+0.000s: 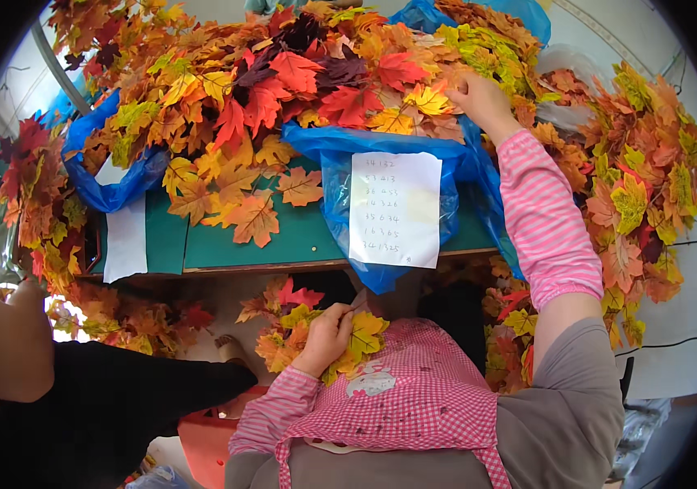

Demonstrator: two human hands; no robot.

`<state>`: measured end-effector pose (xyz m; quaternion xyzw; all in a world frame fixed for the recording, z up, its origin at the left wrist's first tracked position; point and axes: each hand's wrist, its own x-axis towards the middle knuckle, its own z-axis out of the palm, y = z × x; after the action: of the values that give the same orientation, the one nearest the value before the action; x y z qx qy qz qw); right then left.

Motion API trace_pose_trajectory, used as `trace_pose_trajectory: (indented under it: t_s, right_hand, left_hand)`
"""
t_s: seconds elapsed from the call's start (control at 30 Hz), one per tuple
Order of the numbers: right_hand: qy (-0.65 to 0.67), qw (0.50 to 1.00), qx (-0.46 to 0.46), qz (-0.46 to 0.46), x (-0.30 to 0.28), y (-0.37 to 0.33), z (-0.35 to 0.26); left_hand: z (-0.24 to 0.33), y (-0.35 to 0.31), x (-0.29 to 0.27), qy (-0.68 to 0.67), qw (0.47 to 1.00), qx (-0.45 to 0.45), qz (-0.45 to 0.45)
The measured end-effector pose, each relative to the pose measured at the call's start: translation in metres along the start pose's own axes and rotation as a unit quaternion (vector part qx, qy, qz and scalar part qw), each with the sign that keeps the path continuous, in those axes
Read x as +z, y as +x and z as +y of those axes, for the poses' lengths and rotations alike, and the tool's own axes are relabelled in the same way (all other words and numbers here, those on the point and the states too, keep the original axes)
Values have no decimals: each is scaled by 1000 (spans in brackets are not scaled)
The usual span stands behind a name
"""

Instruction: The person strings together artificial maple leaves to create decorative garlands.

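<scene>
Pink checked apron (414, 391) is sitting closest, and just above it the left hand (326, 336) is gripping a small bunch of leaves (304, 330) at lap level. Right hand (479, 96) is reaching up, fingers pinching into the leaf pile (283, 73) heaped on the green counter (299, 236), beside a blue bag (381, 175) bearing a white paper sheet (394, 209).
</scene>
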<state>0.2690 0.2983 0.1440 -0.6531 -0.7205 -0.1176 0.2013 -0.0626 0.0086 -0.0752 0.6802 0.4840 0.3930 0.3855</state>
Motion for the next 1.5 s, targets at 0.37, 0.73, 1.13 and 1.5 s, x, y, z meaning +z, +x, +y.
trace_pose_trajectory:
  t_s: [0.37, 0.73, 1.13, 1.5]
  right_hand:
    - [180, 976, -123, -29, 37, 7, -28]
    - [546, 831, 84, -63, 0, 28, -23]
    - [721, 693, 15, -15, -32, -28, -43]
    - [638, 714, -177, -228, -52, -248, -116]
  left_hand:
    - [-3, -1, 2, 18, 1000, -2, 7]
    - [3, 2, 1, 26, 1000, 10, -12]
    - [-1, -8, -4, 34, 998, 46, 9]
    - [50, 8, -22, -16, 1000, -7, 16]
